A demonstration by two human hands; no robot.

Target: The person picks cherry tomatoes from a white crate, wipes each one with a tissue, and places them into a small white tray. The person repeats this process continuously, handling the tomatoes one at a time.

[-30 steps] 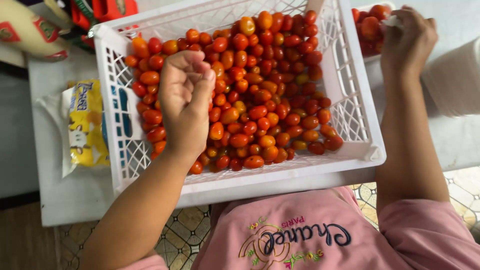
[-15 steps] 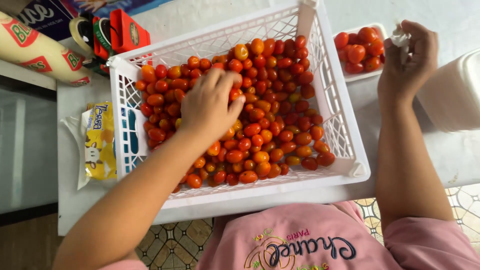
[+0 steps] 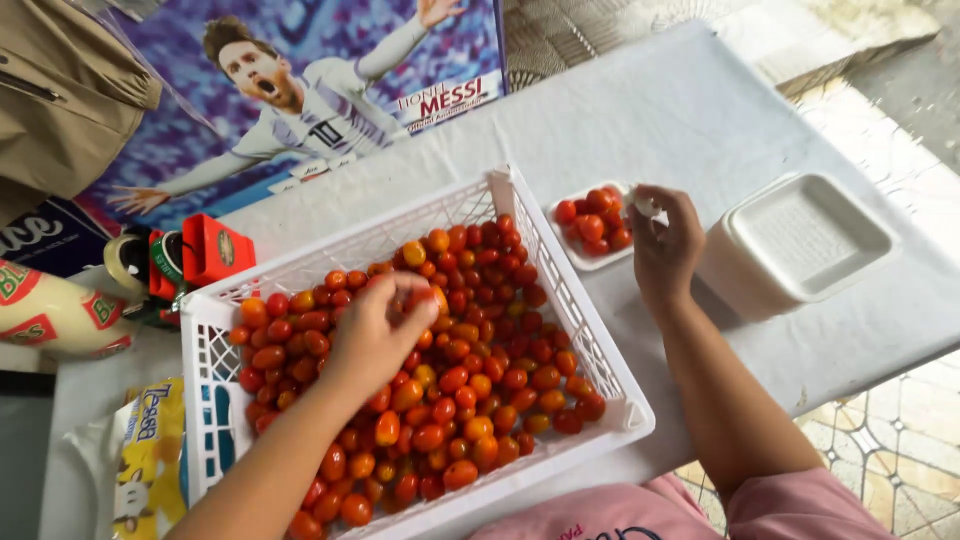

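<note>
Cherry tomatoes [image 3: 470, 380] at frame centre: left hand [image 3: 375, 335] pinches one; grip lightly. Right hand [image 3: 665, 245] grasps small tray [image 3: 585, 262], upper right.

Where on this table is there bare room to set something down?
Bare white table lies beyond the small tray of tomatoes and the stack of foam trays, up to the poster. A narrower strip runs nearer than the stack. It is crowded left of the white basket, with packets and a tape dispenser.

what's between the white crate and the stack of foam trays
In the head view, a small foam tray of tomatoes and the right hand lie between the white crate and the foam tray stack.
</note>
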